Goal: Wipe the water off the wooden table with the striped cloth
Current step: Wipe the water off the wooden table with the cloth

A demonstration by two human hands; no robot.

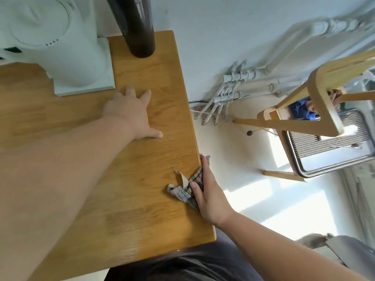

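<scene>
The wooden table [142, 199] fills the left and middle of the view. My left hand [132, 114] lies flat on it near the far right part, fingers spread, holding nothing. The striped cloth [185, 192], grey with dark lines, is bunched at the table's right edge. My right hand [209, 197] presses on the cloth from the right, thumb on the tabletop and fingers along the edge. Part of the cloth is hidden under that hand. I cannot make out any water on the wood.
A white appliance [60, 47] on a square base stands at the table's far left. A dark cylinder [138, 27] stands beside it. To the right, off the table, are a wooden chair [316, 104], wall pipes [233, 90] and a metal tray [328, 142].
</scene>
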